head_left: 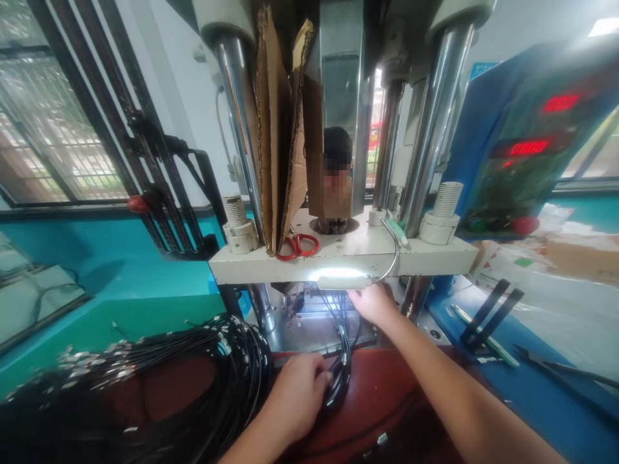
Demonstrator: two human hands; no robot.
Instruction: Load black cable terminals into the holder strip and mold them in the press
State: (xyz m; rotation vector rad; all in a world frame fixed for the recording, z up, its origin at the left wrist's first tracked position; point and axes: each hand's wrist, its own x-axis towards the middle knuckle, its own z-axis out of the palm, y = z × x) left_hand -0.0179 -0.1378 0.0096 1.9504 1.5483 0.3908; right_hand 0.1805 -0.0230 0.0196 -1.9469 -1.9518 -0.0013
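Note:
My left hand (300, 393) is closed around a bundle of black cables (342, 370) at the front of the press. The upper ends of these cables fan out toward a lit metal fixture (309, 304) beneath the press's pale plate (271, 265). My right hand (374, 304) reaches in just below the plate, beside the cables, with its fingers curled. What its fingertips grip is hidden. A small lamp (343, 282) on a bent neck glows right above that hand.
A large heap of black cables (242, 354) lies at left. Red-handled scissors (297, 246) and cardboard sheets (283, 148) rest on the plate between steel columns (430, 129). Pliers (556, 364) lie on the blue surface at right, below a control box (522, 142) with red digits.

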